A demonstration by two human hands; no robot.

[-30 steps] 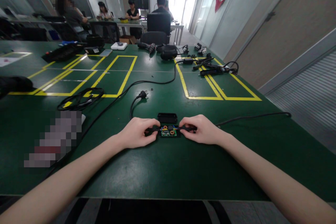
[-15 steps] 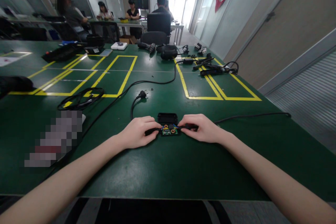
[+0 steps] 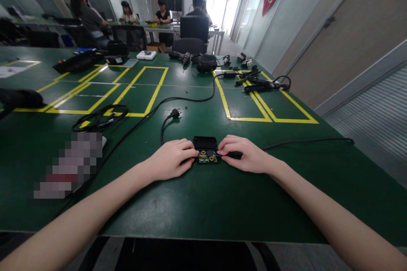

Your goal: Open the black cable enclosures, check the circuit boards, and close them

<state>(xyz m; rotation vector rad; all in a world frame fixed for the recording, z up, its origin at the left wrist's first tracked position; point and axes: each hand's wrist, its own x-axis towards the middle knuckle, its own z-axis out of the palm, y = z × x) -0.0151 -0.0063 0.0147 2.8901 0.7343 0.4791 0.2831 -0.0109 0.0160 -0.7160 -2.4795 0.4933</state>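
Observation:
Between my hands on the green table lies a small open black plastic case. Its circuit board carries copper-wound rings and coloured wires. Tilted up behind the board is the empty black half of the case. My left hand is closed at the left end, thumb and fingers pinching the black cable where it enters. At the right end my right hand pinches the other black cable, which runs off to the right. My fingers partly hide both cable ends. A black plug lies beyond my left hand.
A coiled black cable and a blurred-out flat item lie on the left. A long cord crosses the table diagonally. Farther back are a power drill, a black pouch and tangled cables. Several people sit at a far table.
The view has shifted slightly. The fingers of both hands have moved in closer to the ends of the case, pressing where the cables enter.

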